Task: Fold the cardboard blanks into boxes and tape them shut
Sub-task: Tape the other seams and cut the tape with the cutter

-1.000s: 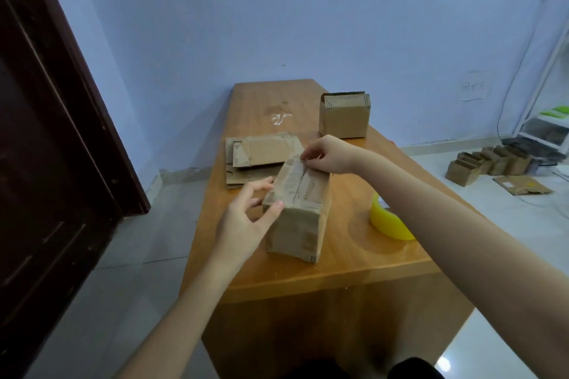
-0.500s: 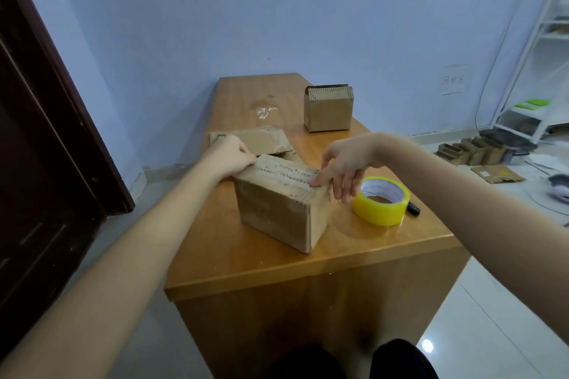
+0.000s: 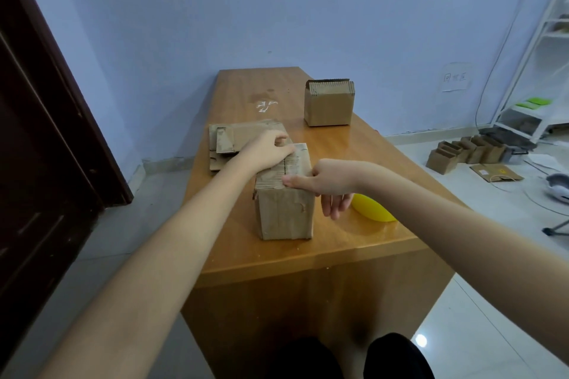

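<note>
A worn brown cardboard box (image 3: 283, 215) stands near the front edge of the wooden table (image 3: 277, 258), its top flaps folded closed. My left hand (image 3: 268, 149) lies on the far left of the box top with its fingers curled over the far edge. My right hand (image 3: 329, 181) grips the box's upper right edge, thumb lying across the top and fingers hanging down the right side. A yellow tape roll (image 3: 372, 209) sits just right of the box, partly hidden by my right hand. Flat cardboard blanks (image 3: 234, 135) lie stacked behind the box.
A folded box (image 3: 329, 104) stands farther back on the right of the table. A dark door (image 3: 37, 132) is at the left. On the floor to the right are several small boxes (image 3: 465, 152), a flat blank (image 3: 495, 172) and a white shelf (image 3: 538, 71).
The box has been turned so a narrow side faces me. My left hand moved onto the box top, and my right hand shifted from its near corner to its right edge.
</note>
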The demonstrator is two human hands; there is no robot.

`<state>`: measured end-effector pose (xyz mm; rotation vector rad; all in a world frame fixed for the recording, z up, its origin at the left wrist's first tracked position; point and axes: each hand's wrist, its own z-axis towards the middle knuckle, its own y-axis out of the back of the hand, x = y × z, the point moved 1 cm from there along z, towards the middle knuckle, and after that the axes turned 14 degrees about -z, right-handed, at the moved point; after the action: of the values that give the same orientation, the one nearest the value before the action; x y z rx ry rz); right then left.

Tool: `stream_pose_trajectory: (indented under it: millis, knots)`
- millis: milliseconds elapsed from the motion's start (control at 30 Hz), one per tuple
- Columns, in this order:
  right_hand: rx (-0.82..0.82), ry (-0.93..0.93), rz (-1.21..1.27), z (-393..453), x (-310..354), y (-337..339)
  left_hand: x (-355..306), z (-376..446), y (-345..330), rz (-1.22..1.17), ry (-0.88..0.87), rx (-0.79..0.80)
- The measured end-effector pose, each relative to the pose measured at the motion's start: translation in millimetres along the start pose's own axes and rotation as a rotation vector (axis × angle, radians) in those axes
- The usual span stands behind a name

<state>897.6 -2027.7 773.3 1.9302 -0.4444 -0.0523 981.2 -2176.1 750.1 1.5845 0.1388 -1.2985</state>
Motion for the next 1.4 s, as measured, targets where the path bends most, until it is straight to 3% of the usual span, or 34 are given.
stream_pose_trajectory:
  millis: [133,200,300,333,400,500,700,867,967,1100,1300,1400]
  knots:
    - [-0.132,0.023,0.122,-1,-14,-5,5,-31,15,-0.003,-0.115,0.033]
    - [-0.278,-0.004,0.26,-4,-24,-8,1,-59,19,0.05,-0.227,0.083]
    - [-0.66,-0.133,-0.061,-3,-55,-10,-4,-97,20,0.16,-0.279,0.138]
    - [-0.691,-0.145,-0.172,-2,-68,-12,-1,-103,19,0.183,-0.277,0.14]
    - [-0.526,-0.176,-0.319,1,-95,-18,6,-111,18,0.19,-0.268,0.124]
    - [-0.274,-0.23,-0.327,4,-126,-38,11,-114,14,0.109,-0.289,0.074]
    - [-0.511,-0.172,-0.141,3,-131,-51,-11,-113,3,0.07,-0.387,-0.051]
    - [-0.655,0.084,0.418,-29,-119,-48,-43,-118,-2,0.065,-0.35,-0.001]
    - [-0.737,0.226,0.568,-57,-102,-40,-56,-120,-11,-0.07,-0.3,0.069]
    - [-0.719,0.366,0.645,-78,-88,-32,-71,-121,-18,-0.489,-0.331,0.11]
    - [-0.696,0.413,0.635,-88,-84,-27,-75,-121,-23,-0.756,-0.239,-0.04]
    - [-0.685,0.443,0.594,-89,-81,-30,-74,-121,-23,-0.785,-0.207,-0.019]
